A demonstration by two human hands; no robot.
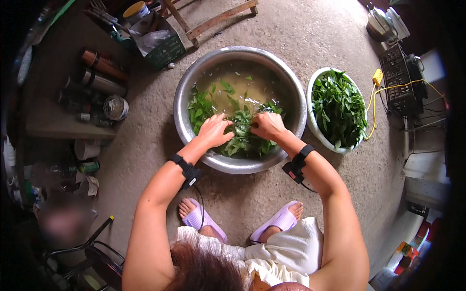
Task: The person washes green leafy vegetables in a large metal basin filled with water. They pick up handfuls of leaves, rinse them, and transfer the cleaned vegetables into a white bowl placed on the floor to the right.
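A large metal basin [183, 120] stands on the floor before me, holding cloudy water [233, 96] with green leaves [242, 140] gathered along its near side. My left hand [215, 130] reaches in at the near left, thumb and forefinger apart beside the wet leaves. Opposite it, my right hand [268, 125] is curled at the leaves' right side. Water and leaves hide some fingertips of both hands, so whether either grips any leaves is unclear. Right of the basin is a pale oval tub [310, 109] heaped with leafy greens [338, 105].
A yellow cable [372, 105] with a yellow socket block [378, 77] runs near the tub, beside a black plastic crate [395, 78]. Bottles and flasks [103, 82] lie at left. A cardboard box [165, 52] and wooden stand [222, 19] are beyond the basin. My slippers [275, 222] are below.
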